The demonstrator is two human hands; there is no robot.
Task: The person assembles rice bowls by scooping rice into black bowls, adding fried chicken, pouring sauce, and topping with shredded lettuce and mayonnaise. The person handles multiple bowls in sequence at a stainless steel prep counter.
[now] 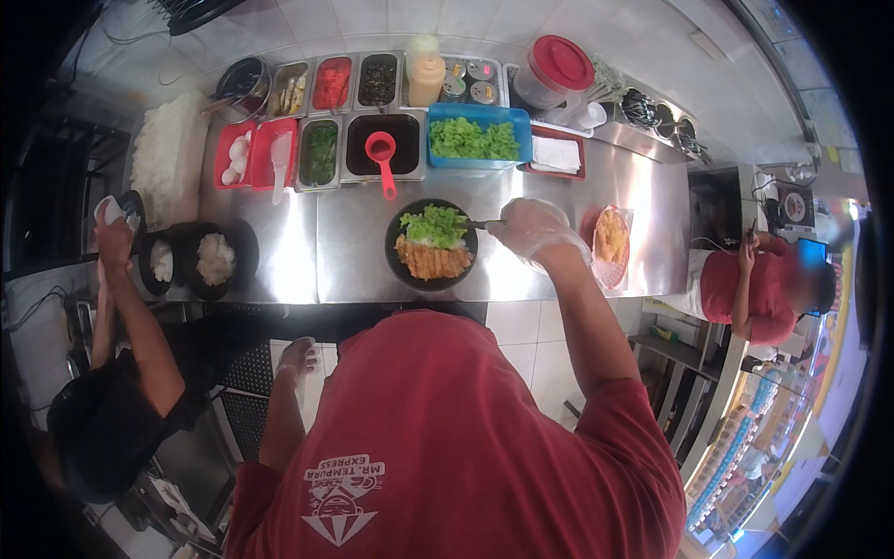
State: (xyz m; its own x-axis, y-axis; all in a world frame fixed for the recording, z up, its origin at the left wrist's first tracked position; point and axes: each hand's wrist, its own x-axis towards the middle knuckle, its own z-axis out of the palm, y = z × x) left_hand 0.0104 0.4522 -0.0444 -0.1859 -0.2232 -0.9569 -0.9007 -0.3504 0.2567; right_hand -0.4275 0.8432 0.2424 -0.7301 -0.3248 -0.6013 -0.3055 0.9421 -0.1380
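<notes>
Fingers on the gloved right hand (533,229) are curled snug around a thin dark utensil (479,224), its tip reaching right to the lettuce (434,224) in a black bowl (470,258). That bowl's sitting near the front edge of the steel counter (349,270), pretty much dead center, lettuce at the back, sliced fried meat (432,260) at the front, and a bit of rice (453,244) peeking out between them. Left hand (297,360), also gloved, hangs down off the counter's front edge over the floor tiles; it's small and murky from here, so can't tell if those fingers are loose or gripping something. Just behind the bowl there's a red ladle (381,146) lying across a pan of dark sauce (400,140), with a blue tub (480,166) of greens beside it. Off to the right, near the glove, sits a red basket (610,273) with fried food (611,235) in it. Two more black bowls with rice are over left, near a co-worker in black (121,415).
</notes>
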